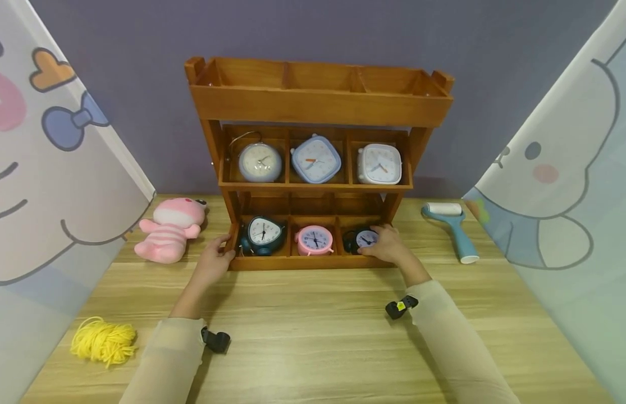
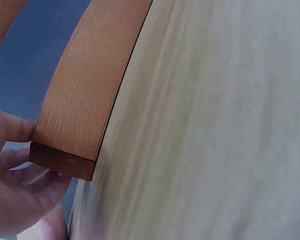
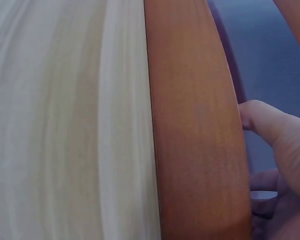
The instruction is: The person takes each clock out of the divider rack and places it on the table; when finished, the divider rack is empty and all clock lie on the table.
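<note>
A brown wooden shelf (image 1: 313, 262) with three tiers of compartments stands at the back of the table. My left hand (image 1: 214, 259) grips its bottom-left corner; in the left wrist view the thumb lies on the board's edge, fingers at its end. At the bottom right, my right hand (image 1: 387, 245) holds a small black alarm clock (image 1: 367, 238) in its compartment, covering its right side. A pink alarm clock (image 1: 315, 241) sits in the bottom middle compartment, and a dark green rounded-triangle alarm clock (image 1: 264, 231) in the bottom left one.
Above sit a round pale clock (image 1: 260, 163), a blue clock (image 1: 316, 160) and a white clock (image 1: 380, 164). A pink striped plush toy (image 1: 171, 230) and yellow yarn (image 1: 104, 341) lie left; a blue-handled lint roller (image 1: 454, 227) lies right. Printed panels flank the table (image 1: 313, 336).
</note>
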A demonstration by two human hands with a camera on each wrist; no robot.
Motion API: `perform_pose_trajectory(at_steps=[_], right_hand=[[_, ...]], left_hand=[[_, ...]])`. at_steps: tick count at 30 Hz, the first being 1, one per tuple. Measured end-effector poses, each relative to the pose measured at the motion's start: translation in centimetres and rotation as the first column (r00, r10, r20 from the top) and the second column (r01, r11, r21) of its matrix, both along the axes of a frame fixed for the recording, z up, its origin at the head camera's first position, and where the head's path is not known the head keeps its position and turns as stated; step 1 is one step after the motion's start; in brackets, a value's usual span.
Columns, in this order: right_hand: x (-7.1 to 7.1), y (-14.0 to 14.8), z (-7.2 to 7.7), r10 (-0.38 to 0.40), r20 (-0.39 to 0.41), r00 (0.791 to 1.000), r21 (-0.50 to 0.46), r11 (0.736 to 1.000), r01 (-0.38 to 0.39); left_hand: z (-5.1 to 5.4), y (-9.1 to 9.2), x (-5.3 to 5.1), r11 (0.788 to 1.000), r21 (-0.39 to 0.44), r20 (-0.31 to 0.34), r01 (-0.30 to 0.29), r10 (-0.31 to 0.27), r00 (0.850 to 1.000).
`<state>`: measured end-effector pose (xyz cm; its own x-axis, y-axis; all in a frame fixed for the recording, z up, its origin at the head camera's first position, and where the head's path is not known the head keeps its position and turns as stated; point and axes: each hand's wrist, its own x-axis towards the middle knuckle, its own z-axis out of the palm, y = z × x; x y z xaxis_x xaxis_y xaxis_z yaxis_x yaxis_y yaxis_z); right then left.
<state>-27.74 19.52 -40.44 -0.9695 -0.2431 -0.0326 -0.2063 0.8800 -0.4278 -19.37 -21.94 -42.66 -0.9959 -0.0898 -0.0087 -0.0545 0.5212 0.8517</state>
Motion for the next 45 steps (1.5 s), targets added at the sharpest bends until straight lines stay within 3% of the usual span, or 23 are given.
perform_pose_trajectory(at_steps=[15,23,35,45], right_hand=[[0.4,0.0,-0.7,-0.038,-0.097,0.995,-0.092,0.995,0.029],[0.7,0.4,0.2,-0.048,-0.193,0.98,-0.147,0.989,0.019],[1.7,1.3,2.4,-0.058,-0.154,0.986,-0.154,0.988,0.034],[3.2,3.8,4.1,-0.057,-0.141,0.988,-0.14,0.99,0.037]], left_hand=[[-0.3,-0.1,-0.1,0.991,0.128,0.041,-0.028,0.023,0.999],[-0.3,-0.1,-0.2,0.991,0.128,0.055,-0.028,0.021,0.998],[-0.4,0.1,-0.1,0.982,0.187,0.051,-0.036,0.027,0.998],[-0.3,0.0,-0.1,0.98,0.196,0.052,-0.037,0.027,0.998]])
